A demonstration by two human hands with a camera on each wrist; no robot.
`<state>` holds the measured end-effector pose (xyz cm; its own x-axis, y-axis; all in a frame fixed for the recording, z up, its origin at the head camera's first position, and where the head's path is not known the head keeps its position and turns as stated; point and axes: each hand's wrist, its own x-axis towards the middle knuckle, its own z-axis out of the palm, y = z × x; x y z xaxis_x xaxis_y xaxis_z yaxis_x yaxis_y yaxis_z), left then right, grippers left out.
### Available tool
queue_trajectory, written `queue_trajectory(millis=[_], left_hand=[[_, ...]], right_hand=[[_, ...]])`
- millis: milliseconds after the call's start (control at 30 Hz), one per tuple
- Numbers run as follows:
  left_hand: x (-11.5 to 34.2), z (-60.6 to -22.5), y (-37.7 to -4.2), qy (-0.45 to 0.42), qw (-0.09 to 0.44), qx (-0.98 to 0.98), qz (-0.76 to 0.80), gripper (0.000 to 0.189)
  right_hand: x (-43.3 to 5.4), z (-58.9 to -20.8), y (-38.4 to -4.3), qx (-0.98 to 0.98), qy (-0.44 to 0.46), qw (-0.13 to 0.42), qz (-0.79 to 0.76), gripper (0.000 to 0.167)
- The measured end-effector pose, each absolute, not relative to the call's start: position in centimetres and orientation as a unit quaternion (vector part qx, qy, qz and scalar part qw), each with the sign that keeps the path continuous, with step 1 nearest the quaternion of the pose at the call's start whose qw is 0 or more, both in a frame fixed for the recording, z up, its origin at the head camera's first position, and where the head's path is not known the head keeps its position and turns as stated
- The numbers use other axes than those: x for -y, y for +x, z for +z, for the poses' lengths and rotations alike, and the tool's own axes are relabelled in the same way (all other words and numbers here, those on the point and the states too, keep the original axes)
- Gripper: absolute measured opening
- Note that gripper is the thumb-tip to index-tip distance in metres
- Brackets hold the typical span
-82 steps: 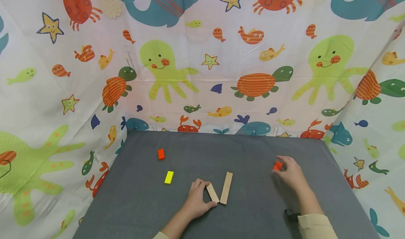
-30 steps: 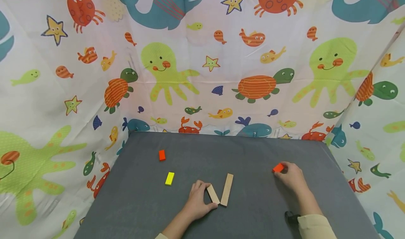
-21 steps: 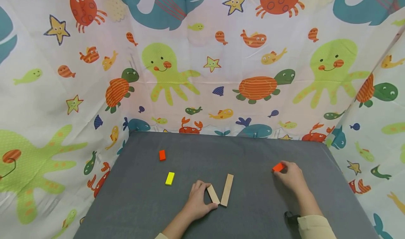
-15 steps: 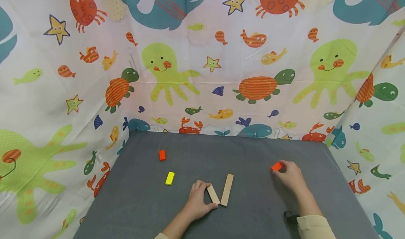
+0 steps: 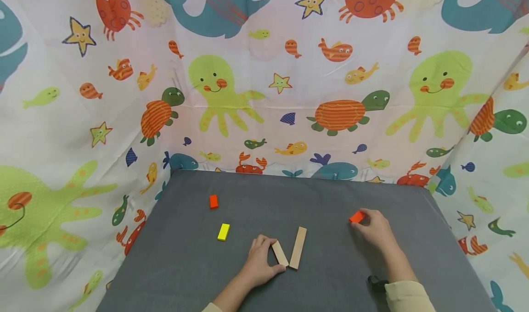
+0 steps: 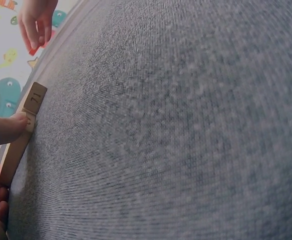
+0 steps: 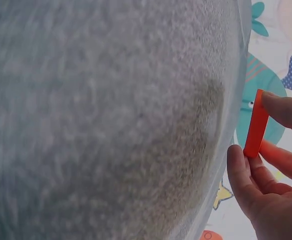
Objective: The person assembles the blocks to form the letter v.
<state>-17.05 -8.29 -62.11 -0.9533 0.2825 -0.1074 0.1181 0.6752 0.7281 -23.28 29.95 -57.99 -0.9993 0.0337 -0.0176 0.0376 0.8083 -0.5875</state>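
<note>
My left hand [image 5: 259, 264] pinches a short plain wooden block [image 5: 280, 253] lengthwise, thumb at its near end and fingertips at its far end. Just right of it lies a longer wooden block [image 5: 298, 248]; the two form a narrow V with near ends close together. In the left wrist view, dark digits mark the longer block's end [image 6: 34, 98], and the thumb covers part of the shorter one's end. Over on the right, my right hand [image 5: 378, 229] holds an orange-red block [image 5: 357, 217] between thumb and fingertips. The right wrist view shows that block [image 7: 256, 124] gripped by its two ends.
Another orange-red block [image 5: 213, 202] and a yellow block [image 5: 223, 232] lie on the left part of the grey cloth-covered table [image 5: 182, 275]. A sea-animal printed curtain [image 5: 256, 101] encloses the back and sides. A small black object [image 5: 376, 283] shows beside the right sleeve.
My right hand has shifted a little left with the orange-red block, which has turned in its fingers since the oldest frame. The left hand keeps its hold on the short wooden block.
</note>
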Motion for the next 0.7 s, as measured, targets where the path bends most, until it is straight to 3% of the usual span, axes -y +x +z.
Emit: queue_trajectory(millis=[700], left_hand=[[8.3,-62.2,-17.0,0.124,0.098,-0.91,0.383,0.074]], right_hand=[[-27.7,-57.6,-23.4,-0.94,-0.006,0.002,-0.341,0.06]])
